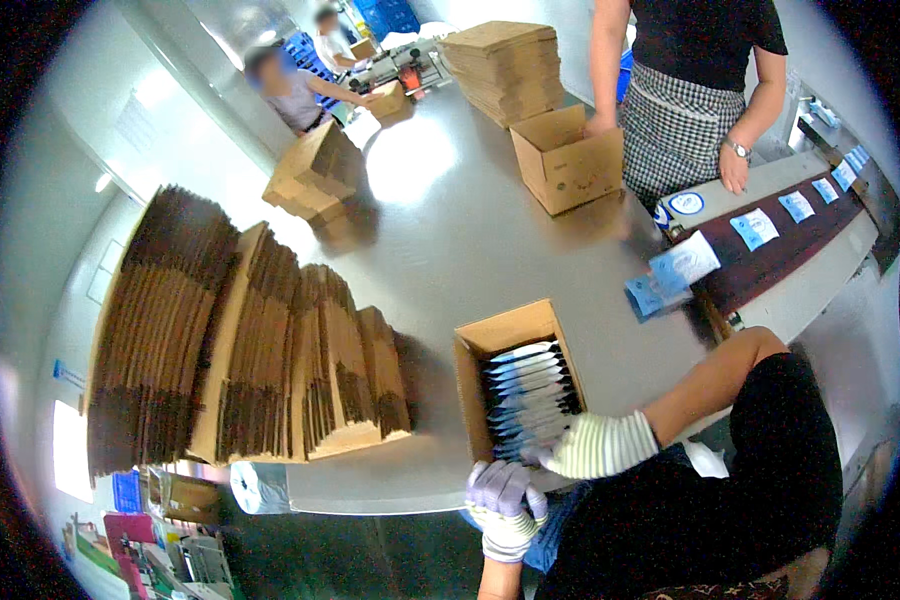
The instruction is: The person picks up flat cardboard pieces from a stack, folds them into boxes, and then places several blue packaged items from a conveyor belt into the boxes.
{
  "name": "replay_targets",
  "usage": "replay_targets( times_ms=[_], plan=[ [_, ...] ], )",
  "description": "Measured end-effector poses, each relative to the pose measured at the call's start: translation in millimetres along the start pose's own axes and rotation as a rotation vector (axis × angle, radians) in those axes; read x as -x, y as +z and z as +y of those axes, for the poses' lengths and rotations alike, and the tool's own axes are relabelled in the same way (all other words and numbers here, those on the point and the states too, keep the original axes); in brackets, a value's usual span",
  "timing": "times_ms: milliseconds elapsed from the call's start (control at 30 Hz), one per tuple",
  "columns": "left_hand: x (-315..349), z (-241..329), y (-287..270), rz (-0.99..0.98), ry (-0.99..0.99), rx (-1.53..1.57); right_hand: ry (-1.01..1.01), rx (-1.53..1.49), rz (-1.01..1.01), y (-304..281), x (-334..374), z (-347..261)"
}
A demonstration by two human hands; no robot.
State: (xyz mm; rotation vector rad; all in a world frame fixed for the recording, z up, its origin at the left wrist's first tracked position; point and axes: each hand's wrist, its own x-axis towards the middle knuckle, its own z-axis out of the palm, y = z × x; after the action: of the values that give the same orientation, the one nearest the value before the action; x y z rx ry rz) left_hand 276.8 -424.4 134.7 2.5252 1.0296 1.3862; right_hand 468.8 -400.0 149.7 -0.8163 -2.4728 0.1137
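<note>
An open cardboard carton point(462, 400) stands near the table's front edge, holding a row of white-and-blue packets point(525, 385) on edge. At its near-left corner my left hand point(505, 505), in a striped glove with a purple-grey palm coating, has its fingers curled over the near rim. My right hand point(602, 446), gloved alike, reaches from the right over the near end of the row. Its fingertips dip in among the packets and are mostly hidden, so their grip is not visible.
Stacks of flattened cartons point(160, 330) stand along the left. Across the table, a person's hand reaches into another open carton point(570, 170). To the right a dark conveyor belt point(790, 245) carries packets; a few loose packets point(684, 262) lie at its end. More people work farther back.
</note>
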Motion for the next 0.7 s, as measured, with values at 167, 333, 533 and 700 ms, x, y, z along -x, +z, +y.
replay_targets(
  times_ms=[167,333,533,700],
  plan=[
    [-3,9,-5,-0.02,-0.034,-0.291,0.324,0.534,-0.185,37,-105,159],
    [14,7,-22,0.004,-0.067,-0.47,0.703,0.547,0.019,43,-152,261],
    [19,-16,-91,0.052,-0.1,-0.929,0.498,0.209,-0.322,105,-64,171],
    [-39,-31,-164,0.226,-0.009,-1.174,0.566,0.15,-0.246,132,20,149]
  ],
)
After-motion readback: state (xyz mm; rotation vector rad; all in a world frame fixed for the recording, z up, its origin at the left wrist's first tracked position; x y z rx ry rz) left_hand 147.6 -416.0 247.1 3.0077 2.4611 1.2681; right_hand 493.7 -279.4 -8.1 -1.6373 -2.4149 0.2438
